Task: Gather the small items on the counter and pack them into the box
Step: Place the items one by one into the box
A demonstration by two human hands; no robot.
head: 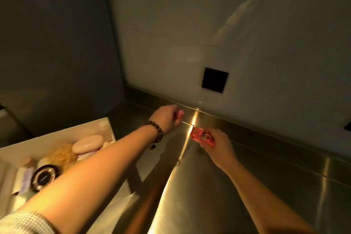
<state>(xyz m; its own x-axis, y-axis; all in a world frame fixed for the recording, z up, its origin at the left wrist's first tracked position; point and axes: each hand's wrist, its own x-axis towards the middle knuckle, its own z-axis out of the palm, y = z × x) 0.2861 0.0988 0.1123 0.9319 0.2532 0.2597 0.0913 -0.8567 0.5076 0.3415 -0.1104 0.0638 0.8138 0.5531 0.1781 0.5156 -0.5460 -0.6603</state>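
Observation:
My left hand, with a bead bracelet on the wrist, grips a small pink item near the back of the steel counter. Just to its right, my right hand holds a flat red patterned packet a little above the counter. The white box stands at the left under my left forearm. It holds a pale pink oval case, a yellow sponge-like puff, a round black and silver disc and several pale tubes.
A raised steel lip runs along the back of the counter below a white wall. A black square socket sits on that wall. A grey side wall stands at the left behind the box.

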